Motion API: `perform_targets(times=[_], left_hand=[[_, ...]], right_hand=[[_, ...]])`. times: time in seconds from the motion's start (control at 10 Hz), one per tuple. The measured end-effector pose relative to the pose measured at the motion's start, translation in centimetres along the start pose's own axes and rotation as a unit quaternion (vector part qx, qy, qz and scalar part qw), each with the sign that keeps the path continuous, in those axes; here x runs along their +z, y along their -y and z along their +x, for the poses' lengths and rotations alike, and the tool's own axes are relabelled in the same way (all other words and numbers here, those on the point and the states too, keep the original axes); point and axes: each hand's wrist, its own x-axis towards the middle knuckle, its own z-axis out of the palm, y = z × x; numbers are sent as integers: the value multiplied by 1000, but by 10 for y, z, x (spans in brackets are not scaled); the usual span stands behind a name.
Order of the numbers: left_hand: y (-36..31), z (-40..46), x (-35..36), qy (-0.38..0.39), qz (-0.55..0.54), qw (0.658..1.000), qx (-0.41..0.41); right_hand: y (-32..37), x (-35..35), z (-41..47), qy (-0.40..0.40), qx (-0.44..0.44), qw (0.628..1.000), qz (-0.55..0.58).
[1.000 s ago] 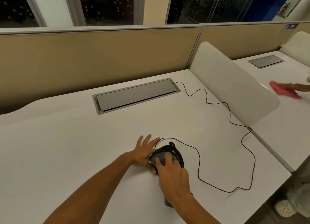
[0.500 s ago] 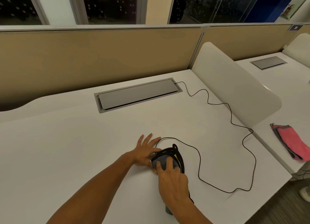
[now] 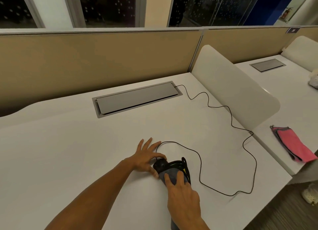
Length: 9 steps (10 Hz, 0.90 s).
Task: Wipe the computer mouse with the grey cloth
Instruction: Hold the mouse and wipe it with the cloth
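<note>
Our left hand (image 3: 146, 158) lies open on the white desk (image 3: 68, 152), fingers spread, with the thumb and forefinger touching the left side of the black mouse (image 3: 160, 164) and steadying it without closing round it. The mouse sits near the front of the desk, a little right of centre, and only its far end shows. The rest is under the grey cloth (image 3: 169, 175), which our right hand (image 3: 183, 197) presses down on the mouse with flat fingers, holding the cloth against it. A tail of the cloth runs back under our right wrist toward the near edge. Black and yellow trim shows along the mouse's right side; we cannot tell what it belongs to. The cable (image 3: 230, 119) leaves the far end of the mouse, loops wide to the right over the desk, and runs back to the grey hatch (image 3: 137, 98) set in the desk by the tan partition (image 3: 86, 61). Past the white divider (image 3: 240, 95), a pink cloth (image 3: 292, 146) lies on the next desk
</note>
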Motion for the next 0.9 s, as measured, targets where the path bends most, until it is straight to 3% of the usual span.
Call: perform_targets(times=[0.4, 0.5, 0.7, 0.9], left_hand=[[1, -1, 0, 3, -21, 1000, 2], [2, -1, 0, 1, -24, 1000, 1], [2, 0, 1, 5, 1, 1000, -4], [2, 1, 3, 5, 2, 1000, -11]], right_hand=[[-48, 7, -12, 111, 45, 991, 60], [-51, -4, -16, -14, 53, 997, 46], [-21, -31, 9, -105, -3, 994, 40], [12, -35, 32, -74, -87, 990, -84]])
